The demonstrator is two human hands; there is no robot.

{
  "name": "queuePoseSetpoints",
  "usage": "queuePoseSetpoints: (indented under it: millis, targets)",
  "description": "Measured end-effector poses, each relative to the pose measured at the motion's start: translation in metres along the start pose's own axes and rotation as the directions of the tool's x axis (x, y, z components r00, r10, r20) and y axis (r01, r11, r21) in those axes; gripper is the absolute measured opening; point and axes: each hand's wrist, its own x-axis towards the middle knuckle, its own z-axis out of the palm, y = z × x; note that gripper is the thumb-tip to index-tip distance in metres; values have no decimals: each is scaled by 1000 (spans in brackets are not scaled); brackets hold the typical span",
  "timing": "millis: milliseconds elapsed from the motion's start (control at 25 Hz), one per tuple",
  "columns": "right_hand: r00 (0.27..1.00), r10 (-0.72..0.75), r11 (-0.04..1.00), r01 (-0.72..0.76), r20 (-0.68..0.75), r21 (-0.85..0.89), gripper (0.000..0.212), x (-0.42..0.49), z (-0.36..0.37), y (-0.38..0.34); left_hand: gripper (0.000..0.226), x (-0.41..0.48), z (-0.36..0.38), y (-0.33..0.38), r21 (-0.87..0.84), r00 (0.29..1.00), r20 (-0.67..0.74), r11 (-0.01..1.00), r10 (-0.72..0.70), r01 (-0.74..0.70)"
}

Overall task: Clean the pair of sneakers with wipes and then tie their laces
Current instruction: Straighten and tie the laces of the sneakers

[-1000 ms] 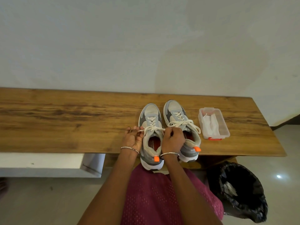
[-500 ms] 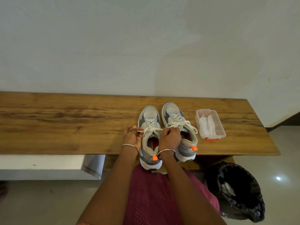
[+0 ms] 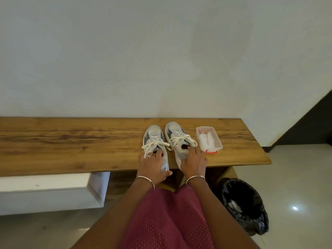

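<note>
grey-and-white sneakers (image 3: 165, 141), both bow-tied, sit gripped at the heels, left hand (image 3: 152, 165) and right hand (image 3: 193, 161) apart; laces look finished.

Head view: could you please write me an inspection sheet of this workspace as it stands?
Surface: wooden bench, against a white wall.
Job's things: left sneaker and right sneaker, side by side, both laces in bows; wipes box at their right, open.
Clutter: nothing seen.
Hands: left hand on left sneaker's heel; right hand on right sneaker's heel; grip unclear.
Cables: nothing seen.
Surroundings: black-lined bin on tiled floor, below the bench end.
</note>
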Motion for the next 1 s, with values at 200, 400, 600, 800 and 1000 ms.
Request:
queuePoseSetpoints:
  millis: [200,400,600,800,1000]
  targets:
    - [977,-85,980,117,195,-160,75,-2,6,17,62,3,10,5,191,993,112,982,-37,15]
    - [971,-92,965,142,221,-219,54,37,16,15,53,31,17,9,108,979,163,988,-126,110]
    - [971,-154,986,162,181,-33,43,63,35,1,46,78,29,12,42,984,79,987,-160,157]
    - [961,-120,986,145,250,-83,35,85,46,-12,65,93,33,3,-59,992,2,990,-130,130]
    - [940,-62,990,100,336,-96,32,94,18,-28,76,89,4,-1,-81,991,43,989,-124,128]
